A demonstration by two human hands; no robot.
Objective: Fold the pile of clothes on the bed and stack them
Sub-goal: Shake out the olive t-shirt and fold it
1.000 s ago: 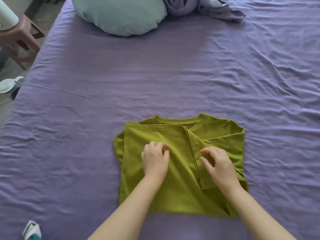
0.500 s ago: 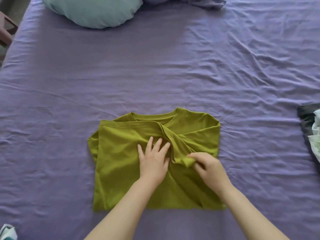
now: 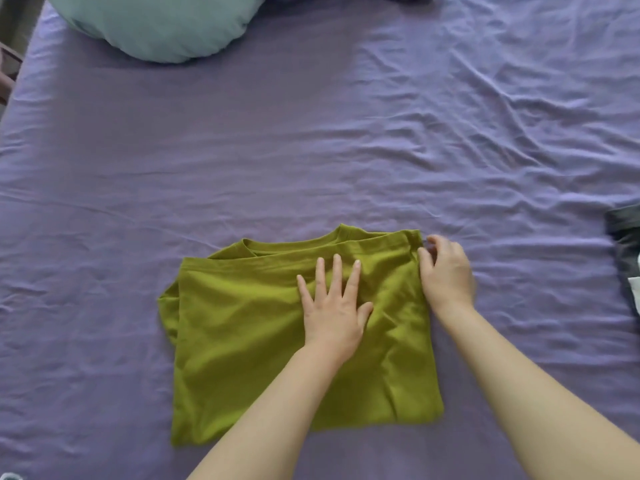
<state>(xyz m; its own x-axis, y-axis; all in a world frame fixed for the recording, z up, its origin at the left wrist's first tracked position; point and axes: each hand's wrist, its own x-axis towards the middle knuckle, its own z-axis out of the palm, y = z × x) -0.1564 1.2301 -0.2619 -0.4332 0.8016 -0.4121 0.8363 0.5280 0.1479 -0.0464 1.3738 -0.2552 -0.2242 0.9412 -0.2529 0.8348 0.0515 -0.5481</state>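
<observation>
Head view showed the green shirt part-folded on the bed. Left hand pressed it flat, fingers spread; right hand pinched its far-right corner. I judged it soft, light; grip corners.

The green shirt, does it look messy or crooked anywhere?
A little. The olive-green cotton T-shirt is folded unevenly: a sleeve bulges out at its left edge, and wrinkles run beside the flat left hand. The right hand is at its top right corner.
</observation>
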